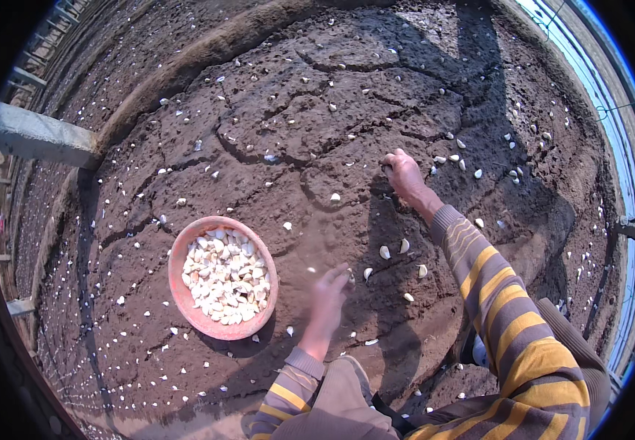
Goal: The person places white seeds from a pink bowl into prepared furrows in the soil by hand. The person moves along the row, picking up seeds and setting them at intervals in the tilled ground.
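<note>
My right hand (409, 181) reaches down to the dark soil, its fingers pinched together at the surface; whatever they hold is hidden. Nearer to me, my left hand (326, 297) hovers low over the ground, slightly blurred, with its fingers curled. A small thing shows at its fingertips, too smeared to name. To the left of that hand, a round reddish-pink bowl (178, 297) rests on the soil, filled with pale garlic cloves (226, 275). Loose cloves lie between my hands, among them one garlic clove (384, 252). More cloves lie just right of my right hand.
Cracked, damp soil (273, 132) is dotted with garlic cloves in loose rows. A raised earth ridge (207, 55) borders the bed at the far left, beside a concrete post (42, 136). Pale rails and wire (611, 88) run along the right edge. My legs are at the bottom.
</note>
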Demonstrator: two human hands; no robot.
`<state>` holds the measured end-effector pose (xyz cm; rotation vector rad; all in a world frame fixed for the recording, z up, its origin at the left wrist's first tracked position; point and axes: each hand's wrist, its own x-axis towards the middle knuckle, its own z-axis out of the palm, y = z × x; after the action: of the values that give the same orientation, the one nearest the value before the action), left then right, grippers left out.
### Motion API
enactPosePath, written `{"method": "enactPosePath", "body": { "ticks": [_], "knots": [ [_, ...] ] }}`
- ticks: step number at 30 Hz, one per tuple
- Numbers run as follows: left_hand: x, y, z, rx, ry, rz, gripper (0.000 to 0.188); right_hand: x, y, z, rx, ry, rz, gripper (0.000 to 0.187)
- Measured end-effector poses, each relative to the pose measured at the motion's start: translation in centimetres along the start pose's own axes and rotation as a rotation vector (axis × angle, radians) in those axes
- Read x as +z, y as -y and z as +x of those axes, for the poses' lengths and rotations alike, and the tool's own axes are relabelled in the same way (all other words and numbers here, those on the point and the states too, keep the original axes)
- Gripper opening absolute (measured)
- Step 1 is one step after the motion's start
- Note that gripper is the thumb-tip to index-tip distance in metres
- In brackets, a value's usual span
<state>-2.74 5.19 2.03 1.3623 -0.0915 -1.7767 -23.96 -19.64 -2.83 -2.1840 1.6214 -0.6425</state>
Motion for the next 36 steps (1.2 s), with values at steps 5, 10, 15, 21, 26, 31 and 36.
{"method": "enactPosePath", "body": {
  "ticks": [5,10,15,21,26,31,36],
  "knots": [
    [-0.3,0.4,0.3,0.003,0.005,-0.019,0.032,1.5,1.1,1.7,-0.144,0.14,-0.282,0.009],
    [-0.7,0.6,0.7,-0.009,0.003,-0.048,0.035,2.5,0.8,2.0,-0.085,0.268,-0.376,0.01],
    [-1.7,0.7,1.0,0.024,-0.018,-0.168,0.032,1.8,2.0,-0.1,-0.138,0.102,-0.306,0.008],
    [-1.8,0.5,0.6,0.055,-0.013,-0.177,0.03,-2.0,11.6,-11.0,0.031,0.637,0.524,0.027],
    [-1.8,1.9,-0.1,0.124,-0.094,0.143,0.028,0.3,12.4,-16.2,0.148,0.63,0.635,0.031],
    [-1.8,3.5,-1.4,0.192,-0.158,0.171,0.027,-1.0,11.7,-16.0,0.297,0.601,0.443,0.027],
    [-3.8,-1.7,-2.7,0.773,-0.41,0.504,0.019,-0.7,8.6,-14.2,0.159,0.473,0.238,0.021]
  ]
}}
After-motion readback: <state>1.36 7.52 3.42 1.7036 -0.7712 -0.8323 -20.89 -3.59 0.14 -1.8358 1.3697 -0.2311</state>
